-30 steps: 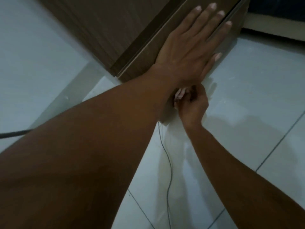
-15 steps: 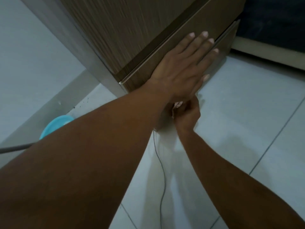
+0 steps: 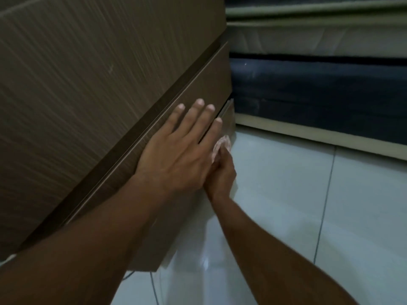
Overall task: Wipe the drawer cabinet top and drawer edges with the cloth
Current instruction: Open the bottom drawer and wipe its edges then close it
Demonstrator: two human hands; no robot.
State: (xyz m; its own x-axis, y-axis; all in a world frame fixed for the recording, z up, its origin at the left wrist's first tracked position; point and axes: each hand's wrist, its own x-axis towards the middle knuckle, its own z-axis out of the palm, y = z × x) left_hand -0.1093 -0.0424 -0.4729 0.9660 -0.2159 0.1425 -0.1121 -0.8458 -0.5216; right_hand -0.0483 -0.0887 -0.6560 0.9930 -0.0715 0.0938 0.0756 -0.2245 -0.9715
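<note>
Looking down at the wood-grain drawer cabinet [image 3: 88,80], which fills the left of the view, its top panel dim and streaked. Left hand [image 3: 176,155] lies flat and spread on the upper drawer front [image 3: 211,84], fingers apart, palm pressed to the panel, gripping nothing. Just right of it and lower, right hand [image 3: 221,172] is closed round a small pale cloth [image 3: 221,146], bunched, with a fold showing above the knuckles. Cloth sits against the lower drawer edge [image 3: 226,108], near the cabinet's right front corner, close above the tiled floor [image 3: 286,205]. Cloth reads as soft, light and limp; likely best held wadded in the fist with a pad left free to press into the narrow gap. Drawer panel looks stiff and smooth, so the flat palm probably steadies it. Thin cable [image 3: 154,287] trails on the floor below. Bed base [image 3: 319,89] stands far right.
</note>
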